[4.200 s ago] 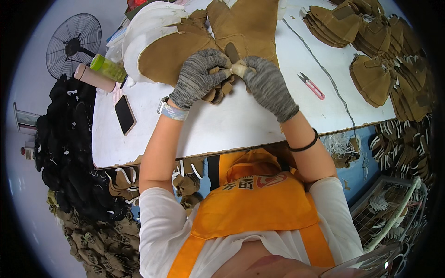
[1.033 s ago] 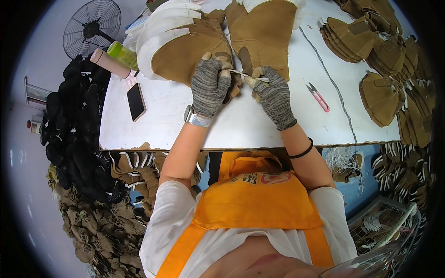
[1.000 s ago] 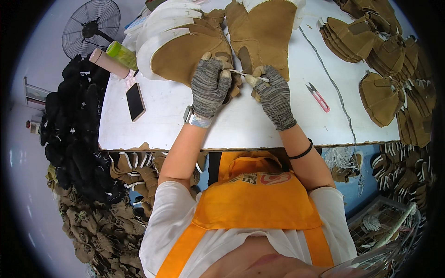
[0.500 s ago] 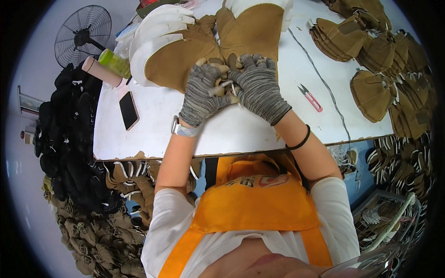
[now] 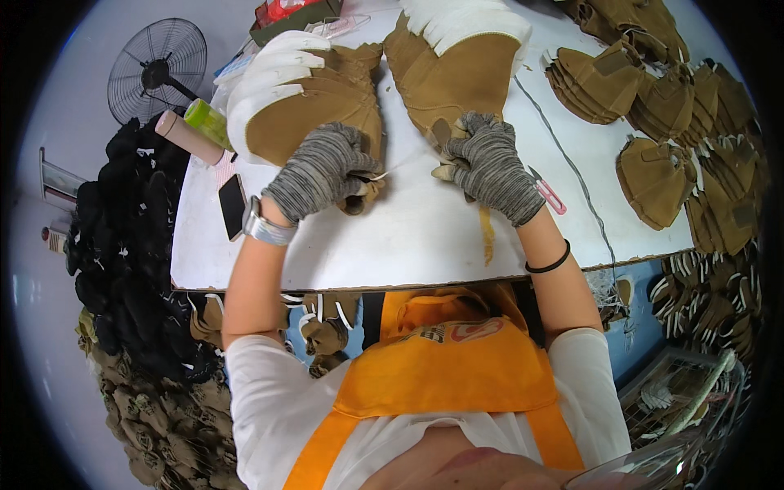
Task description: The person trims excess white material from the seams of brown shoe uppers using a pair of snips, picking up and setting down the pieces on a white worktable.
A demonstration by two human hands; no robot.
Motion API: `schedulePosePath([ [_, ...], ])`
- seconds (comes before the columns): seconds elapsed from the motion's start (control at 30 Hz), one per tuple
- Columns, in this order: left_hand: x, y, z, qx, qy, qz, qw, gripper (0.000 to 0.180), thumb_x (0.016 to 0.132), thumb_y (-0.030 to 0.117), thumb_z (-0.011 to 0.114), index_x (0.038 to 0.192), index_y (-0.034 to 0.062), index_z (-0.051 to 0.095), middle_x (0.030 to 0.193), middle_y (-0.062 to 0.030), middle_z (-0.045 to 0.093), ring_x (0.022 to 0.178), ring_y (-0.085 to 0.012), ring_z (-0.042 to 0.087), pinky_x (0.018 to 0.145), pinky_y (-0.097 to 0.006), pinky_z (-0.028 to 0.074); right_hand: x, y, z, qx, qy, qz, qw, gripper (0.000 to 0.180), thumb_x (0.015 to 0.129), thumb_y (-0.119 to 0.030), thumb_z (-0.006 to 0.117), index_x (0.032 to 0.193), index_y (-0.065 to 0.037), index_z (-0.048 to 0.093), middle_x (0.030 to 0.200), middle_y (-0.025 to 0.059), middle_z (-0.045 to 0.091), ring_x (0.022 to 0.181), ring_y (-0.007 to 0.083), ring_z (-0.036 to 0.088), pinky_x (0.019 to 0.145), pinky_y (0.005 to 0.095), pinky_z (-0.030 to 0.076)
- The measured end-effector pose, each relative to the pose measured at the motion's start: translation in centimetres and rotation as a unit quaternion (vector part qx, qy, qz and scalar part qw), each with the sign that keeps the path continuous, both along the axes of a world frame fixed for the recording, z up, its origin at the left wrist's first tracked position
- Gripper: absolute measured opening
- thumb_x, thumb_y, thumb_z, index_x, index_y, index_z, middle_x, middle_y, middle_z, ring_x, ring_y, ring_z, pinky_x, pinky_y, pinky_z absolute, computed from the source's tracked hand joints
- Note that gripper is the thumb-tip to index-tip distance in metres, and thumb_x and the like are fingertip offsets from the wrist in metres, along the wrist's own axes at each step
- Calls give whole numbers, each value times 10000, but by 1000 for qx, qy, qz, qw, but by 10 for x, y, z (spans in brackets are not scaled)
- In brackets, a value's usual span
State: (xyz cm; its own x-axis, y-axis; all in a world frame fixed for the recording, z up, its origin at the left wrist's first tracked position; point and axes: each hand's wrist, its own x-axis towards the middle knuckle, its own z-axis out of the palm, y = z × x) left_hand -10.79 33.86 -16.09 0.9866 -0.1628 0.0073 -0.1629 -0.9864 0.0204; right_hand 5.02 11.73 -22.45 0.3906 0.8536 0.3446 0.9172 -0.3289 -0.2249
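Note:
On the white table stand two bundles of brown suede-like shoe uppers with white linings, fanned in layers. My left hand (image 5: 322, 170), in a grey knit glove, is closed on the lower end of the left bundle of uppers (image 5: 286, 114). A thin white string (image 5: 394, 171) sticks out from its fingertips. My right hand (image 5: 488, 170), gloved alike, grips the lower end of the right bundle of uppers (image 5: 445, 77). A gap of bare tabletop separates the two bundles. Pink-handled thread snips (image 5: 551, 196) lie just beside my right wrist.
At the left edge are a phone (image 5: 232, 206), a pink bottle (image 5: 186, 137) and a green-lidded jar (image 5: 206, 122). More brown upper stacks (image 5: 653, 184) stand at the right, past a dark cable (image 5: 563, 151). A fan (image 5: 155, 73) and black piles (image 5: 122, 245) are beyond the left side.
My hands, close together before, have moved apart, each with its own bundle; a gap has opened between the bundles. The snips now sit closer to my right wrist.

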Motion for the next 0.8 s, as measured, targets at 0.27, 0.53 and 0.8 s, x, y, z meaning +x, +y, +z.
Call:
schedulePosePath([
  [0.27, 4, -35, -23, -31, -49, -83, 995, 351, 700, 334, 769, 1015, 180, 744, 1029, -95, 613, 1031, -327, 516, 953, -436, 368, -23, 3, -12, 70, -12, 43, 997, 262, 871, -363, 628, 940, -143, 753, 1136, 127, 608, 1102, 323, 501, 999, 471, 295],
  [0.53, 2, -82, -46, -14, -193, 37, 980, 677, 718, 366, 758, 1343, 210, 551, 1211, -136, 557, 1146, -287, 516, 1055, -467, 316, -72, -11, -31, 50, 42, -50, 997, 337, 959, -342, 489, 974, -63, 678, 998, 142, 635, 992, 338, 559, 952, 527, 348],
  [0.8, 10, -81, -62, -21, -196, 20, 980, 505, 666, 256, 793, 1160, 299, 697, 1264, -95, 544, 1176, -308, 471, 985, -432, 374, -100, -60, -14, 197, 177, 152, 952, 214, 909, -213, 607, 941, -3, 634, 877, 157, 603, 859, 318, 574, 800, 427, 465],
])
